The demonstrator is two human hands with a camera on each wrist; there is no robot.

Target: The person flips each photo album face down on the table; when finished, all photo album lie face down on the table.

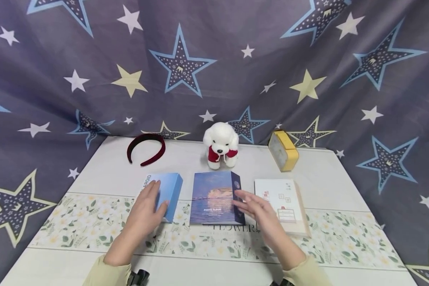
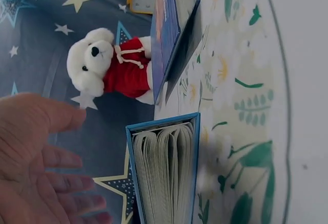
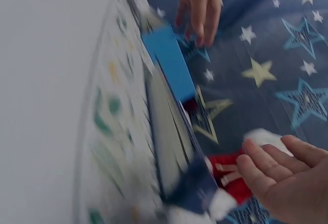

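My left hand point(image 1: 143, 216) hovers over a light blue photo album point(image 1: 171, 186), fingers extended. The left wrist view shows that hand point(image 2: 38, 157) apart from the album, whose page edges point(image 2: 164, 167) face the camera. In the middle lies a thicker photo album point(image 1: 210, 198) with a sea-and-cliff cover and a dark spine. Beside its spine is my right hand point(image 1: 261, 214), fingers extended and gripping nothing; whether they touch the spine I cannot tell. A white-covered book point(image 1: 291, 194) lies partly behind the right hand. In the right wrist view, the middle album is blurred.
Along the back of the table point(image 1: 186, 274) are a dark red headband point(image 1: 161, 153), a white plush dog point(image 1: 220, 139) in a red top, and a yellow box-shaped object point(image 1: 289, 157). A floral strip point(image 1: 103, 226) crosses the table. Behind hangs a star-patterned curtain point(image 1: 228, 83).
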